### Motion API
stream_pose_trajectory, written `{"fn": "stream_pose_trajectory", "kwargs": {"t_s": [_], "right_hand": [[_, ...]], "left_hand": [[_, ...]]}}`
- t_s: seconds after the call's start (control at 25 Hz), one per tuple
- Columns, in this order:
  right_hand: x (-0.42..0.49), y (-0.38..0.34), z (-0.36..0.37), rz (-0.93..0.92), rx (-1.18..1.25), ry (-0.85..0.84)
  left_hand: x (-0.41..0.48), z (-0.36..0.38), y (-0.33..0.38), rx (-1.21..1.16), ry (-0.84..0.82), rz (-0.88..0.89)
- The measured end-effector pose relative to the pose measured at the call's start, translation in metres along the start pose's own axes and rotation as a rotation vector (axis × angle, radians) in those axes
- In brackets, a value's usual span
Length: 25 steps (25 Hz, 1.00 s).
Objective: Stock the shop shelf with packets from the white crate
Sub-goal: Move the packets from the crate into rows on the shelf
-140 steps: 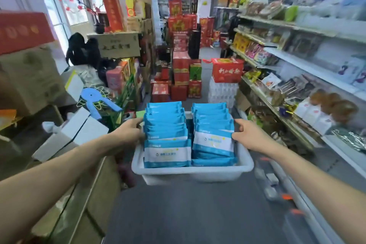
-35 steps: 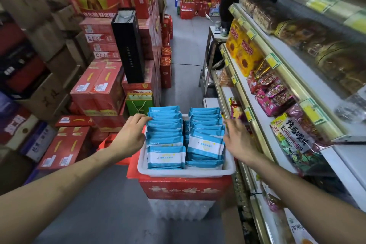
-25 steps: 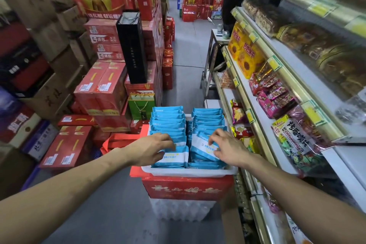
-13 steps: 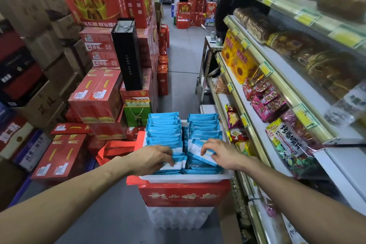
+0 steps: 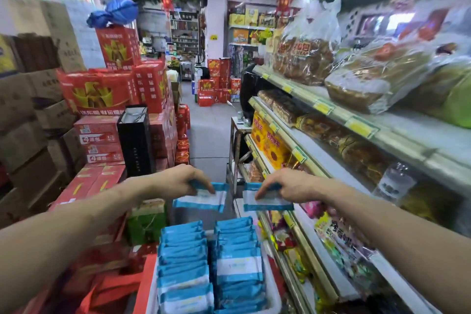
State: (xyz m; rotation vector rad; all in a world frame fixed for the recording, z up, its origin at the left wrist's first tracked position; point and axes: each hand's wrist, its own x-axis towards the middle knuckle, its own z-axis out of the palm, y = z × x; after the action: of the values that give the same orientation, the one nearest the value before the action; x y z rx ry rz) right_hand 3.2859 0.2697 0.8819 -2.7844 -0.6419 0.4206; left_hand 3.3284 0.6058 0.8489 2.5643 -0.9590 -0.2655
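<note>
The white crate [image 5: 274, 296] sits low in the middle of the view, packed with two rows of blue-and-white packets [image 5: 209, 262]. My left hand [image 5: 175, 181] pinches one blue packet [image 5: 204, 199] by its top edge, lifted above the crate. My right hand [image 5: 290, 186] grips a second blue packet [image 5: 267, 201] at the same height, just left of the shop shelf [image 5: 303, 160]. The shelf runs along the right in several tiers, filled with bread and snack bags.
Red gift boxes [image 5: 102, 94] and brown cartons are stacked along the left, with a black bag [image 5: 135, 140] and a green bag [image 5: 146, 222] among them. A red box under the crate shows at its left [image 5: 144, 285]. The grey aisle floor [image 5: 209, 135] runs ahead.
Both hands have risen out of the crate, each lifting one blue packet. The camera has tilted upward, so the crate now lies at the bottom of the view.
</note>
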Motion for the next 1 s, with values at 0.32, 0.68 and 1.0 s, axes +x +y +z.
{"fn": "stream_pose_trajectory", "kwargs": {"t_s": [0.32, 0.68, 1.0], "right_hand": [[-0.081, 0.005, -0.187, 0.088, -0.121, 0.218], [-0.329, 0.103, -0.234, 0.536, -0.194, 0.4], [-0.483, 0.21, -0.204, 0.915, -0.336, 0.519]], "left_hand": [[0.107, -0.151, 0.104, -0.173, 0.058, 0.201], [0.247, -0.127, 0.322, -0.19, -0.083, 0.639], [0.316, -0.065, 0.451, -0.166, -0.143, 0.713]]}}
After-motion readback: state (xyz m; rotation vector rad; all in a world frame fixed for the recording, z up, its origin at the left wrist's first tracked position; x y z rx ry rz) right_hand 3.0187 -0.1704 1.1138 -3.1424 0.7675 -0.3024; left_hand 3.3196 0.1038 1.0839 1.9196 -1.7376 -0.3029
